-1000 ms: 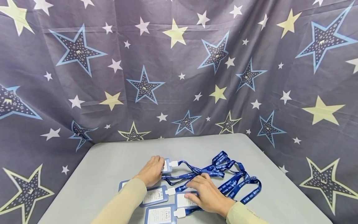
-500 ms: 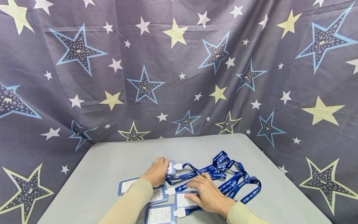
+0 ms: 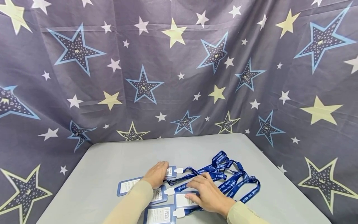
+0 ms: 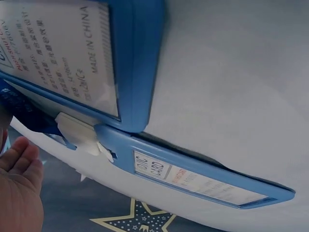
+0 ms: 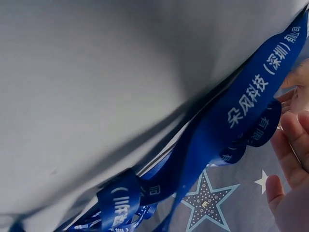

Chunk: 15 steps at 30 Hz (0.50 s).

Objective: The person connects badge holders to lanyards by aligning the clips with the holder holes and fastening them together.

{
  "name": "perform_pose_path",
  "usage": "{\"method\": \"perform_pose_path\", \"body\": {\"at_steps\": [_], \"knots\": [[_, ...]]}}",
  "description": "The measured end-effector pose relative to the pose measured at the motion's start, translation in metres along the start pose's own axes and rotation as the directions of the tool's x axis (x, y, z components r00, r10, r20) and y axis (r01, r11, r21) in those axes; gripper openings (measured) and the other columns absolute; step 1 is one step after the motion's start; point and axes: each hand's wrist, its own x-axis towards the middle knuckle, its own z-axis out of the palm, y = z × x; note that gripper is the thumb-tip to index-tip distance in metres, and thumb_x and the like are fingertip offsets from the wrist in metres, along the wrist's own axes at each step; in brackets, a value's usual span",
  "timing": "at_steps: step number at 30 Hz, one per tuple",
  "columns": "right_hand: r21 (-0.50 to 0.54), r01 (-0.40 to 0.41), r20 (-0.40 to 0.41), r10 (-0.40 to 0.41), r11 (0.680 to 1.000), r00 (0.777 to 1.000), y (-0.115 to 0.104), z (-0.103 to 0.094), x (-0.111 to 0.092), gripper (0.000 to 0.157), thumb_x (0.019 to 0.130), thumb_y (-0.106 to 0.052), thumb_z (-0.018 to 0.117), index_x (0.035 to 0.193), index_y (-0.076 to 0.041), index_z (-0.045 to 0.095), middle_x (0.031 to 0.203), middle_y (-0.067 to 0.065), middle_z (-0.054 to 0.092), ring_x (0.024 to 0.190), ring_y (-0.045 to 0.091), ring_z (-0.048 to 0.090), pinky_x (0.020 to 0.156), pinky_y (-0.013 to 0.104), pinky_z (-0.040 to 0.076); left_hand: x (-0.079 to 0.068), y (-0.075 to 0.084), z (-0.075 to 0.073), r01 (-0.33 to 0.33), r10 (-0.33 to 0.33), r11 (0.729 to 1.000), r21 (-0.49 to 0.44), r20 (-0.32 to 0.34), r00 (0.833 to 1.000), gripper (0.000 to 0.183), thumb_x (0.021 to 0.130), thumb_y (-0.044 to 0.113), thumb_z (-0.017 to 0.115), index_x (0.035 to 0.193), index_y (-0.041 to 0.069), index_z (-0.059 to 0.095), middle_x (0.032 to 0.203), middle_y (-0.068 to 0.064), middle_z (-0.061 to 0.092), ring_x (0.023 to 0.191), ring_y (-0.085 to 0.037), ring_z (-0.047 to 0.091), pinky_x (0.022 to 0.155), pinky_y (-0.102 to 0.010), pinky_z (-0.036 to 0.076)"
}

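Several blue-framed ID badge holders with white clips and blue lanyards lie flat on the table. My left hand (image 3: 156, 175) holds the left end of the farthest ID badge holder (image 3: 171, 172), partly hiding it; its thumb is hidden in the head view. Below my left forearm lie one badge holder (image 3: 127, 186) and another badge holder (image 3: 158, 195), partly covered. My right hand (image 3: 208, 194) rests with parted, relaxed fingers over a badge holder (image 3: 183, 200) and the lanyards. In the right wrist view, a blue lanyard (image 5: 251, 92) with white lettering passes close to those fingers.
Another badge holder (image 3: 158, 215) lies at the front edge of view. The tangled blue lanyards (image 3: 223, 165) spread across the right side of the grey table (image 3: 117, 155). A dark curtain (image 3: 167, 62) with stars hangs behind and on both sides.
My left hand has moved a little right and nearer, and the farthest badge holder has shifted with it and lies straighter. More of the left badge holder shows. My right hand has stayed put.
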Motion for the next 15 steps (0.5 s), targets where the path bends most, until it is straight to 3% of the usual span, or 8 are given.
{"method": "perform_pose_path", "body": {"at_steps": [6, 15], "knots": [[0.007, -0.032, 0.03, 0.032, 0.999, 0.999, -0.001, -0.003, 0.001, 0.038, 0.098, -0.046, 0.065, 0.118, -0.015, 0.075, 0.117, -0.007, 0.071, 0.113, 0.012, 0.063, 0.102, 0.044, 0.039, -0.003, 0.001, -0.003, -0.001, 0.001, 1.0, -0.006, -0.005, 1.0, 0.025, 0.091, 0.01, 0.073, 0.107, 0.003, 0.056, 0.104, -0.008, 0.06, 0.109, -0.031, 0.06, 0.107, -0.047, 0.046], [-0.022, -0.094, 0.045, 0.095, 0.995, 0.994, 0.005, -0.006, 0.001, 0.042, 0.097, -0.046, 0.066, 0.121, -0.013, 0.073, 0.119, -0.002, 0.071, 0.114, 0.017, 0.063, 0.103, 0.046, 0.039, -0.007, 0.01, -0.015, 0.086, -0.085, 0.996, -0.033, 0.031, 0.996, 0.047, 0.101, 0.031, 0.061, 0.131, -0.005, 0.054, 0.132, -0.024, 0.059, 0.13, -0.04, 0.052, 0.116, -0.052, 0.036]]}}
